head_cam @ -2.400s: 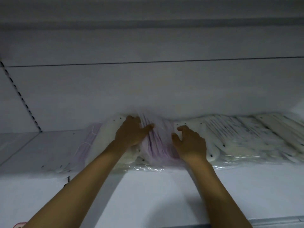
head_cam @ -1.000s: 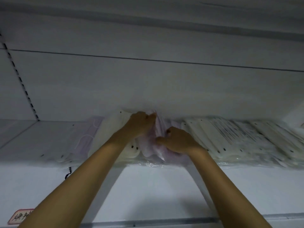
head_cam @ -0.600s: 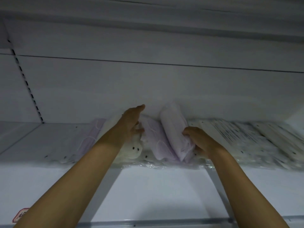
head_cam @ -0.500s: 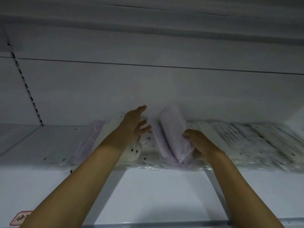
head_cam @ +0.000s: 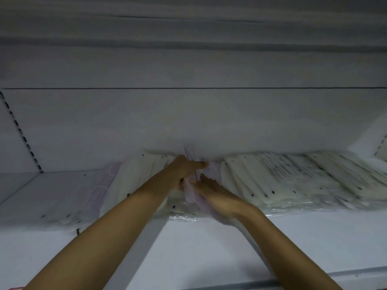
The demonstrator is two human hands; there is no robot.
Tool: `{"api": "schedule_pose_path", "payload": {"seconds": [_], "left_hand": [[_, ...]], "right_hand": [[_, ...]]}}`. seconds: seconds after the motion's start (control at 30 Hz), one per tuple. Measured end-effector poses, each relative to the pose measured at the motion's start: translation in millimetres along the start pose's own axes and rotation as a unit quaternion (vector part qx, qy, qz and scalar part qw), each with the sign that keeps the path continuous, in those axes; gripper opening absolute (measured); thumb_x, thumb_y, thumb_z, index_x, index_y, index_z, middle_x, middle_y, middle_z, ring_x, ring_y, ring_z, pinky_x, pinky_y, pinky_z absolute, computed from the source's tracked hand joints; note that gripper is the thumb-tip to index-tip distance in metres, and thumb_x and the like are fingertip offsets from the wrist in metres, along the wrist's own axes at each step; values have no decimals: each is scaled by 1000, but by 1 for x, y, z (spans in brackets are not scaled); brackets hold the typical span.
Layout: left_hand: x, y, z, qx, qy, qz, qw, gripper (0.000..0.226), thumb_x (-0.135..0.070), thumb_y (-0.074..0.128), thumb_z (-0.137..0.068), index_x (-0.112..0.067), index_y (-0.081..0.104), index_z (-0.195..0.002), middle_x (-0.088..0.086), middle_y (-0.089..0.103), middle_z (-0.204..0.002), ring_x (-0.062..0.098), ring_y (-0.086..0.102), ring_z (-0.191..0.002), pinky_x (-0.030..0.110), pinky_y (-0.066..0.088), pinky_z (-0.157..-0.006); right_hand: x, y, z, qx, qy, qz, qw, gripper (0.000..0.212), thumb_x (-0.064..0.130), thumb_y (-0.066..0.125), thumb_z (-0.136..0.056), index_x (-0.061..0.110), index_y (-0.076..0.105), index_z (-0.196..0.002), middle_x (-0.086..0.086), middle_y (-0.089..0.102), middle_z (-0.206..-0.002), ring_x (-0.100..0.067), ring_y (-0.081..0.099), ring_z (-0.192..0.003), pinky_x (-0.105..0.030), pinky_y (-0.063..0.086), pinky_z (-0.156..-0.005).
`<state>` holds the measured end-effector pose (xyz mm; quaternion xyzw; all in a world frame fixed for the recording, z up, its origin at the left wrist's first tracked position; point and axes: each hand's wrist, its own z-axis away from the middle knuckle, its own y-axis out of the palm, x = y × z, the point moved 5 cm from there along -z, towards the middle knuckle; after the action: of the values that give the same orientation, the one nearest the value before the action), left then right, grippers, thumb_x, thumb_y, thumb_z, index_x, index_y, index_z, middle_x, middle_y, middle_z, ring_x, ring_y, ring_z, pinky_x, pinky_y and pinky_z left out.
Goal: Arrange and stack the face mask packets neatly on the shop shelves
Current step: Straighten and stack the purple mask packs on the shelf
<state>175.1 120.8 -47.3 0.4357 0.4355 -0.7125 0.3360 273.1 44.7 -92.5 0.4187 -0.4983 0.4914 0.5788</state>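
Purple mask packets (head_cam: 211,174) at shelf (head_cam: 209,243) centre, long axis 6-to-12 o'clock, between white stacks. Left hand (head_cam: 184,167) fingers extended, pressing packet tops. Right hand (head_cam: 215,193) fingers straight, flat against packets' 3 o'clock side. Blurred.

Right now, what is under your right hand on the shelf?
Under the right hand lie lilac mask packets, resting on clear-wrapped packets at the shelf front. The palm covers how many, and how they lie.

Both arms outstretched; left hand (head_cam: 185,168) above right hand (head_cam: 211,190), fingers extended.
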Motion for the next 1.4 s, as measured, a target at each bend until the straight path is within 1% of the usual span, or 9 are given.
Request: {"api": "schedule_pose_path", "payload": {"seconds": [0.13,0.23,0.57,0.77,0.87,1.03,1.1,1.23,1.4], "left_hand": [[-4,8,-8,-44,38,-59,997,55,-29,81,-75,4,58,-113,16,63,-101,27,62,-86,25,42,-50],[-7,14,-11,-47,48,-73,995,64,-27,80,-76,4,53,-124,17,61,-119,29,61,-104,26,45,-70],[7,-5,-13,-47,66,-54,995,51,2,74,-75,4,58,-123,18,63,-113,29,61,-102,27,45,-74],[2,-35,-9,-56,96,-37,993,61,-7,77,-73,1,49,-126,9,57,-119,24,57,-106,30,47,-84],[1,-58,-6,-68,109,-26,991,84,-25,78,-53,-2,52,-129,14,60,-123,29,59,-110,38,50,-94],[9,-59,2,-45,100,-25,994,56,-3,78,-68,3,60,-121,15,65,-114,25,63,-99,25,52,-74],[16,-54,2,-38,90,-11,995,67,-11,78,-56,3,59,-119,15,65,-112,26,63,-95,23,53,-65],[17,-57,-5,-46,81,18,995,30,1,71,-77,6,65,-106,13,64,-93,12,61,-60,15,48,-48],[20,-59,-1,-27,49,101,993,37,-37,76,-80,-1,70,-89,6,69,-67,15,66,-59,20,52,-57]], "right_hand": [[11,-29,3,-56,35,-144,987,36,47,50,-94,16,68,-99,-7,65,-97,-20,60,-83,-29,46,-70],[17,-47,4,-82,29,-233,969,42,52,45,-94,15,61,-107,-11,58,-107,-29,59,-93,-37,48,-78],[12,-39,9,-63,36,-372,925,30,22,44,-93,1,57,-109,-27,56,-119,-40,58,-108,-53,49,-90],[15,-57,6,-149,4,-250,957,18,23,50,-96,9,62,-93,-14,64,-99,-27,61,-96,-43,47,-94],[18,-67,6,-244,-61,-21,968,10,22,55,-95,21,64,-89,-4,68,-104,-24,62,-102,-37,47,-93],[19,-6,12,-156,-236,418,863,26,28,41,-96,21,64,-105,-3,73,-90,-25,67,-85,-35,47,-81],[18,13,15,-137,-273,432,849,30,23,37,-97,16,62,-113,-7,72,-89,-28,65,-83,-37,47,-82],[22,28,21,-100,-214,233,943,25,19,46,-98,31,55,-118,-1,71,-97,-13,63,-83,-21,44,-77],[30,69,36,31,-253,134,958,37,7,44,-92,30,58,-117,14,65,-110,-2,60,-104,-23,47,-94]]}}
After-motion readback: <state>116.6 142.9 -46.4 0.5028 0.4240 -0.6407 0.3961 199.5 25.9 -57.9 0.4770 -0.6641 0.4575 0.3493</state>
